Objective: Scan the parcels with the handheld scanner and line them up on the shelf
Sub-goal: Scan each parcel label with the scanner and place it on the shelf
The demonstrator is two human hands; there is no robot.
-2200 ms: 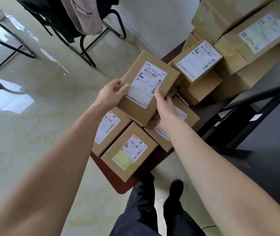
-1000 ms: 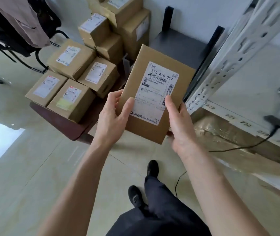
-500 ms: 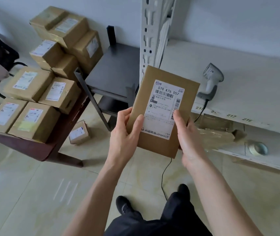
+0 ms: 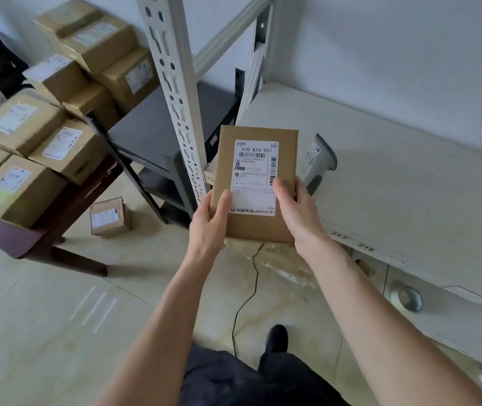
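I hold a flat brown parcel (image 4: pixel 258 142) upright in front of me, its white label with barcode facing me. My left hand (image 4: pixel 209 222) grips its lower left edge, thumb on the front. My right hand (image 4: pixel 298 213) grips its lower right edge, thumb on the label. The grey handheld scanner (image 4: pixel 318 161) lies on the white shelf (image 4: pixel 409 183) just behind the parcel's right side, partly hidden by it; its black cable hangs down to the floor.
Several labelled cardboard boxes (image 4: pixel 43 142) are stacked on a dark red table (image 4: pixel 28 238) at left. A small box (image 4: pixel 109 216) sits on the floor. A grey shelf upright (image 4: pixel 175 83) and a black rack (image 4: pixel 157 133) stand between. A tape roll (image 4: pixel 406 297) lies on the lower shelf.
I lifted the parcel off the table pile and turned right toward the shelf. The parcel now stands straight in front of the shelf edge, closer to the scanner.
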